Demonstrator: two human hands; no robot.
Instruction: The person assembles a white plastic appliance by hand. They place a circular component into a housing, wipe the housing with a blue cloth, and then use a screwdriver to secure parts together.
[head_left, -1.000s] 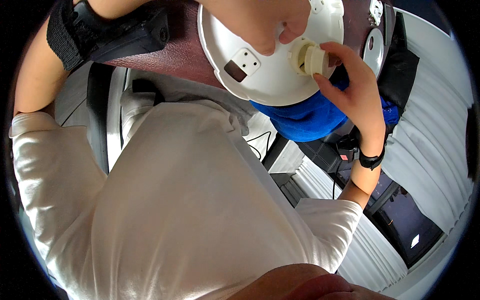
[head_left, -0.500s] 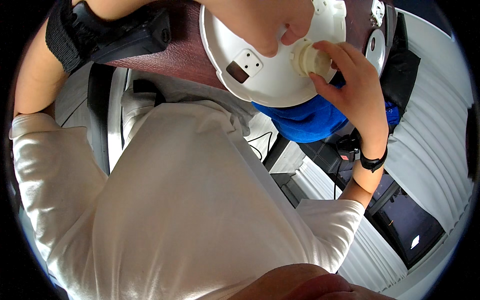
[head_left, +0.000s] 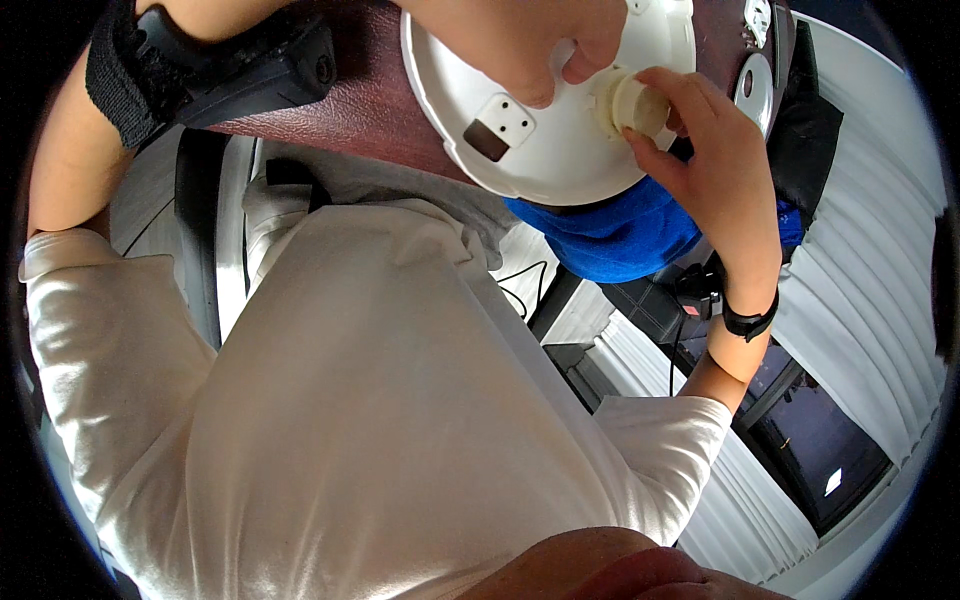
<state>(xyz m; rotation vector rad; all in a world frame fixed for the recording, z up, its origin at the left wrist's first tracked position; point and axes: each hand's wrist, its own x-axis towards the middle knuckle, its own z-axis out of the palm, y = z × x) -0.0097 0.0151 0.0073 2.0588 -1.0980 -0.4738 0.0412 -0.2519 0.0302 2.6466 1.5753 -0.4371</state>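
Note:
A white round plastic housing (head_left: 570, 170) with a rimmed edge and a dark rectangular opening sits at the table's near edge, above a blue cloth (head_left: 620, 245). My right hand (head_left: 715, 140) comes from the right and grips a cream-coloured, short cylindrical plastic piece (head_left: 640, 107) between thumb and fingers. That piece stands out from the housing's face; its inner end touches or nearly touches it. My left hand (head_left: 545, 45) reaches over from the upper left, its fingers curled down against the housing. Whatever its fingertips hold, if anything, is hidden.
The dark red table (head_left: 370, 95) runs along the top. At its right side lie a silvery oval disc (head_left: 752, 90) and a small white part (head_left: 757, 22). A black bag-like object (head_left: 800, 150) is beyond the edge. White curtains (head_left: 865, 260) hang at the right.
The housing has shifted slightly up and to the right and turned a little. My right hand has moved slightly with the cylindrical piece. My left hand stays almost where it was.

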